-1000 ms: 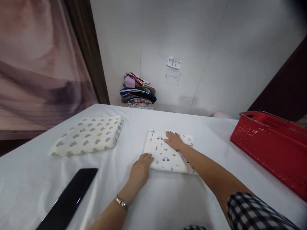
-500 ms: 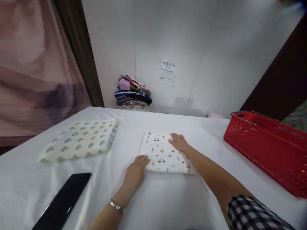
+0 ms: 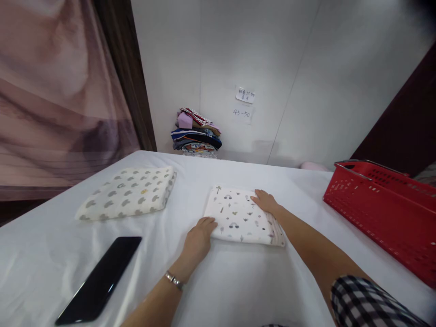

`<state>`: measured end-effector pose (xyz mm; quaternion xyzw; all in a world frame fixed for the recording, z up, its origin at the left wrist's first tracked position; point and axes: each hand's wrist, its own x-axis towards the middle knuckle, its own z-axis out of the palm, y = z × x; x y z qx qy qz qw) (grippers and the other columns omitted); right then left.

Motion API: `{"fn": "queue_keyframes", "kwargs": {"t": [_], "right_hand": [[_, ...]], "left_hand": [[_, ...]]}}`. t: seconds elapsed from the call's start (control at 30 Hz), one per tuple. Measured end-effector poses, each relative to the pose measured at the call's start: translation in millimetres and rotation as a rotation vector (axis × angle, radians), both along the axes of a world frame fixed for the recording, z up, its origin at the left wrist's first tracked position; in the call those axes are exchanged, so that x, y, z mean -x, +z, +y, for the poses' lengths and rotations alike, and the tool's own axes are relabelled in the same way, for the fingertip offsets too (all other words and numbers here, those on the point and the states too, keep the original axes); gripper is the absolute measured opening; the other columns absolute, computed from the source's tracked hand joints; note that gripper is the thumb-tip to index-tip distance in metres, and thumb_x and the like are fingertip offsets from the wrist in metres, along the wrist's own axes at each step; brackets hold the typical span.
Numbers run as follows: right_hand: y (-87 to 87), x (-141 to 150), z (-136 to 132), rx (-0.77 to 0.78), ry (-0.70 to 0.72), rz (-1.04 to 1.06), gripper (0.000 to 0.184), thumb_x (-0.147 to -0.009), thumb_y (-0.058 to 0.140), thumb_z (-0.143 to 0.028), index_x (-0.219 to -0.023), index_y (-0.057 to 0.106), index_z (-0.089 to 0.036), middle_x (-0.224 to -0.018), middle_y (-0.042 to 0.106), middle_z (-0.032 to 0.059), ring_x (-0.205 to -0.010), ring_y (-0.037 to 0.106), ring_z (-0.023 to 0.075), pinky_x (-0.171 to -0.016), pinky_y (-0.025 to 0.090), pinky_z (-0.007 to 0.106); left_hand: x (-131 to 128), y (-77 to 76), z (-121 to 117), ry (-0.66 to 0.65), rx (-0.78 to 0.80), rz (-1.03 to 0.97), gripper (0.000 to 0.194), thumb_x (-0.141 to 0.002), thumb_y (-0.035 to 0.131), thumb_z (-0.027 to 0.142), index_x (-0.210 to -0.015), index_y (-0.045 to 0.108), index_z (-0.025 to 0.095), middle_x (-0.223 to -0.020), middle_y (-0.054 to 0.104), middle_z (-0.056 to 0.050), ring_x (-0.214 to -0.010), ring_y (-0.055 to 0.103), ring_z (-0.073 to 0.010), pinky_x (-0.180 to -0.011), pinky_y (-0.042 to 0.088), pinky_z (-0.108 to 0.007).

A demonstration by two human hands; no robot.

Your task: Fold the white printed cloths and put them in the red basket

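Grip first: left hand (image 3: 198, 240) has fingers close together, laid on the near-left corner of the folded cloth (image 3: 238, 217), nothing pinched that I can see. Right hand (image 3: 266, 202) lies flat on its far-right part, fingers slightly apart, also just on top. Cloth is flat on the white-covered worktop (image 3: 218, 290), between the hands. Long axis runs roughly left-right across the view, near edge slanting a bit toward the wearer at the right end; palm-tree print sits at the far-left corner. Looks: white, folded into a near-rectangular pad, small grey and muted prints, rainbows and little plants; striped pinkish-beige layer shows along the right end. No brand readable on it. Left of it, a bigger folded cream blanket (image 3: 127, 193) with grey mushroom-like shapes and one yellow one. Black phone-like slab (image 3: 100, 279) nearer the wearer, lying diagonal. Red basket (image 3: 384, 213) at right, perforated, metal handle. Behind the worktop, a stack of folded textiles (image 3: 196, 134) by the wall. Lower wall paper (image 3: 242, 114) reads "45-50"; upper label (image 3: 245, 95) has handwritten Chinese characters, too small to read surely.
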<state>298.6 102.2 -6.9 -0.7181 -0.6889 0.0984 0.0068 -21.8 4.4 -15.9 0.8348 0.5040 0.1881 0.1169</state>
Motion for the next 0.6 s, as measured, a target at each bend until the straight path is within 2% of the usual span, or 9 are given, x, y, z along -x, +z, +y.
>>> {"fn": "queue_keyframes", "kwargs": {"t": [0.1,0.23,0.33,0.4,0.5,0.6], "right_hand": [[0.8,-0.5,0.2,0.008,0.021,0.008,0.065,-0.091,0.020,-0.055,-0.142,0.028,-0.015,-0.149,0.026,0.0111,-0.137,0.019,0.0250,-0.107,0.018,0.042],[6.4,-1.0,-5.0,-0.024,0.056,0.018,0.062,-0.090,0.024,-0.054,-0.141,0.031,-0.019,-0.147,0.031,0.0097,-0.138,0.017,0.0255,-0.108,0.010,0.047],[10.8,-5.8,-5.3,-0.016,0.061,0.031,0.060,-0.090,0.028,-0.053,-0.139,0.034,-0.019,-0.143,0.038,0.0107,-0.134,0.027,0.0267,-0.109,0.007,0.048],[13.8,-9.3,-2.5,0.019,0.049,0.047,0.064,-0.088,0.030,-0.055,-0.138,0.037,-0.017,-0.141,0.041,0.0128,-0.130,0.035,0.0286,-0.108,0.013,0.047],[16.9,-10.0,0.1,0.089,0.043,0.092,0.067,-0.084,0.032,-0.060,-0.132,0.048,-0.015,-0.137,0.046,0.0134,-0.124,0.043,0.0306,-0.102,0.030,0.041],[16.9,-4.8,-5.3,0.154,0.066,0.150,0.061,-0.081,0.040,-0.061,-0.119,0.060,-0.017,-0.127,0.056,0.0121,-0.114,0.052,0.0304,-0.094,0.039,0.036]], "left_hand": [[0.1,-1.3,-0.3,0.001,-0.004,-0.005,0.057,-0.072,0.039,-0.007,-0.114,0.061,0.023,-0.128,0.056,-0.002,-0.124,0.042,-0.0169,-0.101,0.040,-0.035],[-0.8,-5.4,-1.0,-0.017,-0.042,-0.024,0.056,-0.072,0.038,-0.006,-0.113,0.061,0.023,-0.126,0.057,-0.002,-0.123,0.043,-0.0172,-0.100,0.041,-0.034],[2.6,-2.9,2.6,-0.013,-0.065,-0.020,0.056,-0.071,0.038,-0.007,-0.112,0.062,0.023,-0.125,0.058,-0.002,-0.123,0.043,-0.0173,-0.099,0.042,-0.033],[10.3,1.6,8.4,0.037,-0.095,-0.001,0.056,-0.070,0.038,-0.006,-0.111,0.063,0.022,-0.127,0.056,-0.002,-0.127,0.039,-0.0188,-0.101,0.040,-0.034],[27.9,7.3,19.3,0.193,-0.142,0.028,0.055,-0.071,0.039,-0.003,-0.115,0.061,0.022,-0.136,0.048,-0.003,-0.132,0.033,-0.0228,-0.104,0.037,-0.037],[41.8,6.6,26.4,0.360,-0.077,0.020,0.056,-0.075,0.039,0.002,-0.127,0.051,0.018,-0.139,0.044,-0.008,-0.126,0.042,-0.0245,-0.101,0.039,-0.038]]}}
